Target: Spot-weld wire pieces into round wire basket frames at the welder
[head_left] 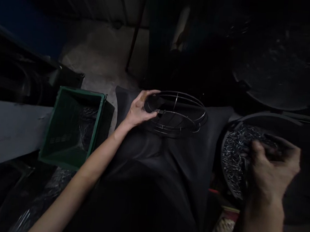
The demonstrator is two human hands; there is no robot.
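Observation:
My left hand [141, 109] is closed on the near left side of a round wire frame [182, 114], thumb below and fingers above. Thin metal rings joined by short cross wires make up this frame. It is held tilted over the dark apron [152, 155] on my lap. Off to the right, my right hand [274, 166] is over a round tub [223, 153] of small bent metal wire pieces [234, 158]. Its thumb and bent fingers are blurred, and the fingertips are lost in shadow, so any piece in them cannot be made out.
A green plastic crate [71, 161] on the left contains some thin wire pieces. Beside it juts a pale flat surface [11, 129]. Another large round container [280, 97] stands at the upper right. Dark machinery [180, 32] is ahead, above a concrete floor [101, 51].

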